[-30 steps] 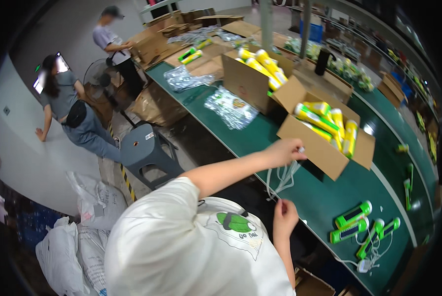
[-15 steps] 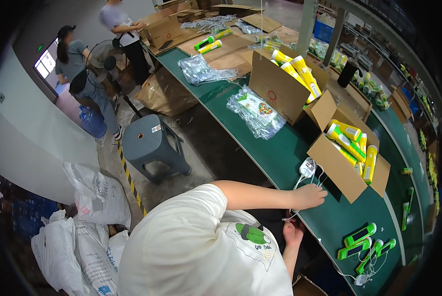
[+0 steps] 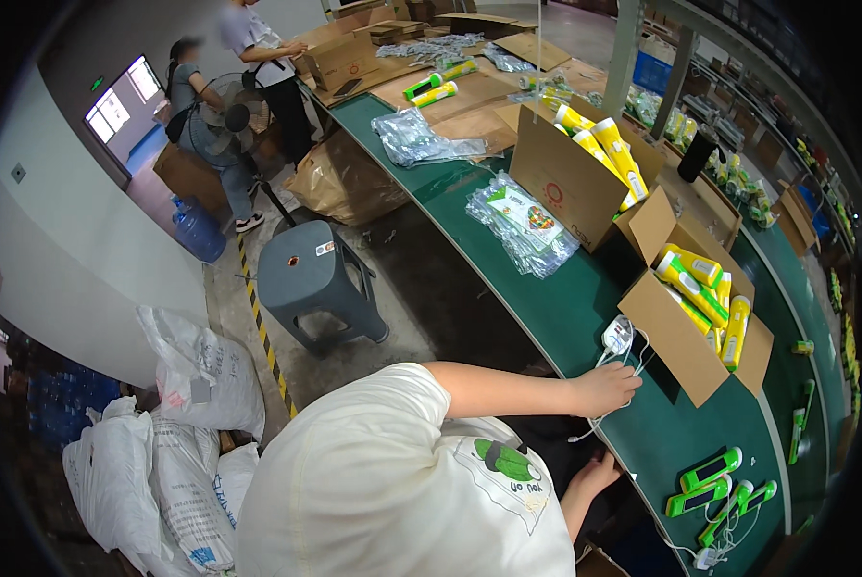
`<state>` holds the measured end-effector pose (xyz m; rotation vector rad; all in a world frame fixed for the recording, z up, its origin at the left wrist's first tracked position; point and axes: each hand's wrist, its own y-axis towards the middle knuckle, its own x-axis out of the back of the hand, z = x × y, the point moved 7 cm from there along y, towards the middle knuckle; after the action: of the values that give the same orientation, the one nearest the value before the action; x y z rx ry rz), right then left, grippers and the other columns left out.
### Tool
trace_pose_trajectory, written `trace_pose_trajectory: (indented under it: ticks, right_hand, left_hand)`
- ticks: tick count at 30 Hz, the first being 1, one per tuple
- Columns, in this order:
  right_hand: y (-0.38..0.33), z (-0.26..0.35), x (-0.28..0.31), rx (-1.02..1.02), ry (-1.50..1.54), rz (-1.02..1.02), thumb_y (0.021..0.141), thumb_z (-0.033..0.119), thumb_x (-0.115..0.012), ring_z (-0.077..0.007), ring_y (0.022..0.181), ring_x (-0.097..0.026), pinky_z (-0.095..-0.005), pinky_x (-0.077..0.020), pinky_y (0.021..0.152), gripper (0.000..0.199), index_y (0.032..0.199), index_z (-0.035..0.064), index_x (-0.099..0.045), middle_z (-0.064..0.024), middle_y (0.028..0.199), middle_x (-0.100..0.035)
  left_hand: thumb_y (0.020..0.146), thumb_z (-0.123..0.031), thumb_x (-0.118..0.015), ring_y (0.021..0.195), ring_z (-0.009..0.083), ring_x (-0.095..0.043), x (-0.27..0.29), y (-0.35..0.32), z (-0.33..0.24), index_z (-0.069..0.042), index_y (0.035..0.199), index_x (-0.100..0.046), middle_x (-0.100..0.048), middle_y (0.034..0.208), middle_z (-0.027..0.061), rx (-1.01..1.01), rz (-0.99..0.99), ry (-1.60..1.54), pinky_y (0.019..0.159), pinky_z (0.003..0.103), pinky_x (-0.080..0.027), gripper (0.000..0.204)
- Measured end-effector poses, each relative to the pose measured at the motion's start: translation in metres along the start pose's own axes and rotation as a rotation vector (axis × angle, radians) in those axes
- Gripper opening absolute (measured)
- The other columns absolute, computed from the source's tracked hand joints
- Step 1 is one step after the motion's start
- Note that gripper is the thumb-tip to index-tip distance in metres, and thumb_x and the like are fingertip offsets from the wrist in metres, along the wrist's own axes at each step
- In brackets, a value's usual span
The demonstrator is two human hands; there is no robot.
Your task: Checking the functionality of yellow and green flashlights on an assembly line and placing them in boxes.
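Observation:
At the edge of the green table, my left hand [image 3: 606, 388] is closed on a white cable [image 3: 596, 423], which hangs over the edge with its end loose. Just beyond this hand lies a white plug adapter [image 3: 617, 335] with more cable looped beside it. My right hand [image 3: 596, 475] is below the left, close to the table edge, its fingers loosely apart and nothing visible in them. Farther right, several green flashlight-like devices with dark panels [image 3: 712, 468] lie on the table, with white cables running to another white plug [image 3: 706, 558].
An open carton [image 3: 676, 337] holds yellow-and-green tubes; another carton [image 3: 565, 183] behind it holds more. Flattened plastic bags [image 3: 522, 226] lie on the green table. A grey stool [image 3: 315, 279], white sacks [image 3: 113, 481] and a fan [image 3: 229, 115] are at left. Two people are at the back.
My right hand has let go of the cable end and moved right along the table edge. My left hand stays on the cable. One person at the back has turned and shifted.

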<state>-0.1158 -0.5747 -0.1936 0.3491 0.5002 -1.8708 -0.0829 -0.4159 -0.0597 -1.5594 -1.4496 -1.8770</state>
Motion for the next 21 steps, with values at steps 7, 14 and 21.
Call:
trace_pose_trajectory:
  ticks: [7,14,21]
  right_hand:
    - [0.037,-0.043,0.067,-0.526,0.721,0.248,0.088,0.016,-0.046,-0.0147,0.071,-0.053,-0.027,-0.0395,0.058,0.016,0.085,0.006,-0.058,-0.0066,0.083,-0.06]
    - [-0.012,-0.059,0.089,-0.838,0.122,0.207,0.088,0.028,-0.052,-0.021,0.078,-0.062,-0.0259,-0.052,0.06,0.033,0.111,0.0039,-0.054,-0.0155,0.104,-0.061]
    - [-0.036,0.068,0.129,-0.398,0.091,-0.024,0.091,0.02,-0.051,-0.0175,0.08,-0.062,-0.0272,-0.0516,0.066,0.034,0.12,0.0029,-0.049,-0.0125,0.097,-0.061]
  left_hand:
    - [0.073,-0.015,-0.058,0.095,0.0189,-0.047,0.004,-0.01,0.002,-0.006,0.09,-0.064,-0.055,0.111,0.0049,0.057,-0.085,-0.075,0.079,0.03,-0.036,0.02]
    - [0.073,-0.016,-0.058,0.096,0.0217,-0.049,0.016,0.001,-0.005,-0.006,0.083,-0.064,-0.055,0.106,0.0068,-0.114,-0.018,-0.105,0.08,0.032,-0.038,0.015]
    - [0.066,-0.009,-0.066,0.089,0.0265,-0.055,0.032,0.048,-0.084,-0.01,0.095,-0.063,-0.06,0.102,0.0054,-0.318,0.023,-0.236,0.075,0.039,-0.04,0.029]
